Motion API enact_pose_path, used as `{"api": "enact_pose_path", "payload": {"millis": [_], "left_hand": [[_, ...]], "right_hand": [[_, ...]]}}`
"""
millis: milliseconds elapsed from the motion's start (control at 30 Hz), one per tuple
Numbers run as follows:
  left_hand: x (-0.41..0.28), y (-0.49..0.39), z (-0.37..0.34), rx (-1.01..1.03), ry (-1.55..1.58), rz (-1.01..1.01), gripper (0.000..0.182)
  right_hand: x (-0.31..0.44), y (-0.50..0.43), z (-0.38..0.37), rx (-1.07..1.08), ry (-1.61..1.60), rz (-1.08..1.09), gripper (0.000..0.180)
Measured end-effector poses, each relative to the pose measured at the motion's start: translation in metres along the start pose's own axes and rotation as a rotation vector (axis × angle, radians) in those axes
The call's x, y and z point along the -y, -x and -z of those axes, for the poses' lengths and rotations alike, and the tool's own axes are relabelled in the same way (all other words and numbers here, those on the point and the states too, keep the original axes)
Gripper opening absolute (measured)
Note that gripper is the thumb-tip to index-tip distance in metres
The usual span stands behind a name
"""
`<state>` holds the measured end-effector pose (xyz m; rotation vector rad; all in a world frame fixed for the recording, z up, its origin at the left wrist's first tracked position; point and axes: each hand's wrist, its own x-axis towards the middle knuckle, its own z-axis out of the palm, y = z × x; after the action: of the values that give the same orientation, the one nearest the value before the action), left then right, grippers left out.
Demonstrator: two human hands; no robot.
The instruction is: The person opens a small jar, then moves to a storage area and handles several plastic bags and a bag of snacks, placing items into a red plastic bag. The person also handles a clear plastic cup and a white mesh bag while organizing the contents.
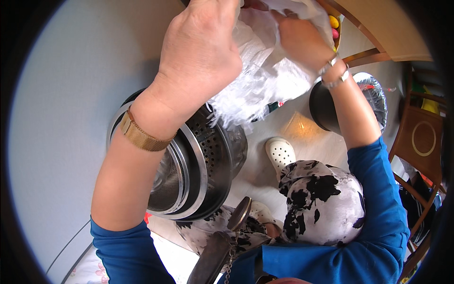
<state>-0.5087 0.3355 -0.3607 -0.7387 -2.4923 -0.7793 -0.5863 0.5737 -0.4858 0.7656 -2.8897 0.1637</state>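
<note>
At the top of the view, my left hand (202,46), with a gold mesh watch band (145,135) on the wrist, is curled at the edge of a white woven plastic sack (259,53). Its fingertips are cut off by the frame. The sack's lower edge is frayed into loose strands. Thin translucent plastic film partly covers my right hand (305,41), which is blurred and points into the sack. Whether its fingers grip anything is hidden. A small reddish-brown thing (256,5) shows between the hands; I cannot tell what it is.
Nested metal basins and strainers (198,170) stand below my left forearm. A black bin (324,106) with a liner is on the right. A wooden chair (422,138) and a wooden tabletop (400,28) edge the right side. A dark zipped bag (209,259) hangs near my lap.
</note>
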Motion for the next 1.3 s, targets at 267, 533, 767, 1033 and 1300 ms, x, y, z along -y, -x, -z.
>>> {"api": "enact_pose_path", "payload": {"millis": [267, 533, 767, 1033, 1300], "left_hand": [[-0.001, -0.002, -0.001, -0.051, -0.038, -0.069, 0.080], [-0.007, -0.005, 0.009, -0.061, -0.057, -0.120, 0.076], [-0.008, -0.021, 0.014, -0.184, -0.128, -0.290, 0.072], [-0.025, -0.022, 0.027, -0.111, -0.105, -0.182, 0.071], [-0.013, -0.012, 0.011, -0.154, -0.030, -0.242, 0.075]], "right_hand": [[-0.031, -0.095, -0.059, -0.118, -0.198, 0.106, 0.037], [-0.043, -0.125, -0.073, -0.142, -0.226, -0.086, 0.034], [-0.057, -0.124, -0.079, -0.167, -0.268, -0.130, 0.031], [-0.060, -0.119, -0.085, -0.199, -0.329, -0.171, 0.028], [-0.060, -0.100, -0.099, -0.275, -0.553, -0.238, 0.026]]}}
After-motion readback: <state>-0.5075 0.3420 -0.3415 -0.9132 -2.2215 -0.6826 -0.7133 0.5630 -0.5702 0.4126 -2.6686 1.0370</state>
